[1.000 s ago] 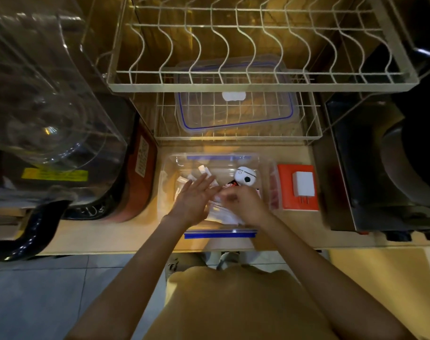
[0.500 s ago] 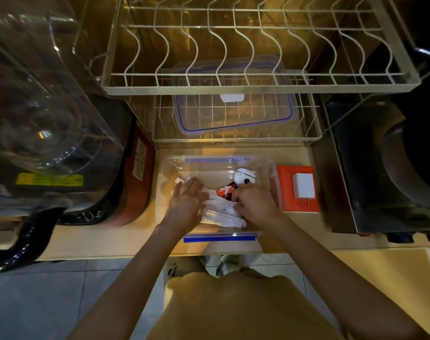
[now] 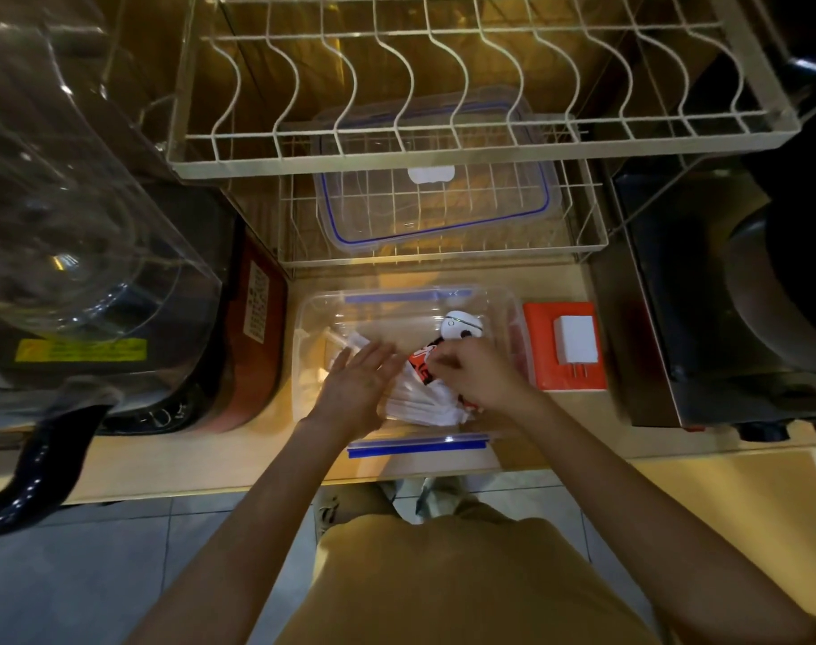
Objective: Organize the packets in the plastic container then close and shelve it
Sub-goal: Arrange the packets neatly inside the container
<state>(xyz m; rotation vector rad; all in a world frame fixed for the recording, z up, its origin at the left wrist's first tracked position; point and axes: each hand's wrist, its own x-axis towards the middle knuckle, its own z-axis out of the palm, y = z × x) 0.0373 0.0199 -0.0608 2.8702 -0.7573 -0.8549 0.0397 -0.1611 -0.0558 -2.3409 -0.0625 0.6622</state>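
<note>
- Nearest the viewer, the plastic container (image 3: 313,318) sits on the counter edge, directly in front of the body, its long axis running left to right, its blue-trimmed near rim just under the wrists.
- Both hands are inside it. The left hand (image 3: 356,389) is spread flat, palm down, fingers together and angled toward the middle, resting on or just above the white packets (image 3: 420,405) — contact itself is hard to confirm.
- The right hand (image 3: 472,372) is curled, its fingertips pinching at a red-and-white packet (image 3: 421,360); whether it has a firm hold cannot be told.
- The stack of packets lies between the two hands, slightly nearer the right one, slanting from near-right to far-left across the container floor.
- A small white round object (image 3: 462,325) sits in the container's far right corner, just beyond the right knuckles.
- Just to the right of the container lies an orange box (image 3: 536,365) with a white charger on it.
- Farther back, the lid (image 3: 436,197) rests on the lower wire shelf (image 3: 583,244), straight ahead of the hands and aligned the same way as the container — so, in my judgement, closing calls for a forward reach that either hand could make, the packets settled first.
</note>
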